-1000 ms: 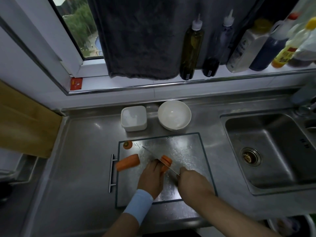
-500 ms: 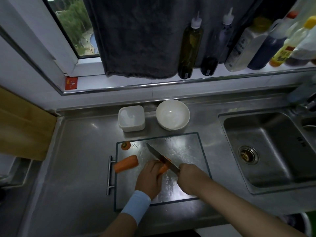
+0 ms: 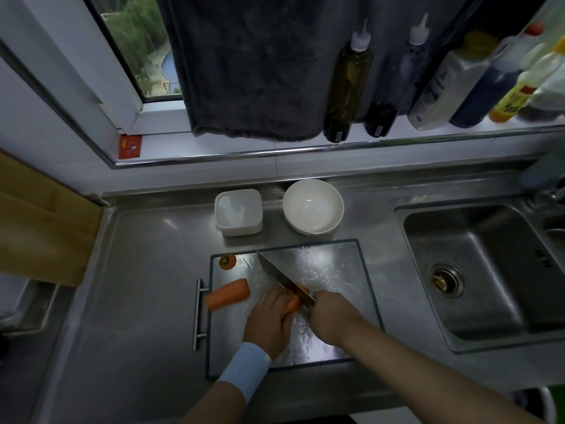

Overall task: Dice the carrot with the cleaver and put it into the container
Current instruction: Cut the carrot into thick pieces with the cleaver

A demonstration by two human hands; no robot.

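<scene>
On the steel cutting board (image 3: 336, 264) my left hand (image 3: 270, 319) holds down a carrot piece (image 3: 293, 305), fingers curled over it. My right hand (image 3: 331, 315) grips the handle of the cleaver (image 3: 279, 275), whose blade lies across that piece and points to the far left. A bigger carrot chunk (image 3: 228, 293) lies at the board's left side. The cut-off carrot top (image 3: 227, 261) sits in the far-left corner. Behind the board stand a white square container (image 3: 238, 212) and a white bowl (image 3: 312, 206); I see nothing inside either.
A steel sink (image 3: 489, 276) is sunk into the counter at the right. Several bottles (image 3: 348, 78) line the window ledge behind, under a hanging dark towel (image 3: 253, 65). A wooden board (image 3: 39, 228) leans at the left. The cutting board's handle (image 3: 198, 313) sticks out left.
The cleaver's blade has tipped from edge-on to showing its flat side and sits lower over the carrot piece. The cut slices to the right of the blade are less visible now.
</scene>
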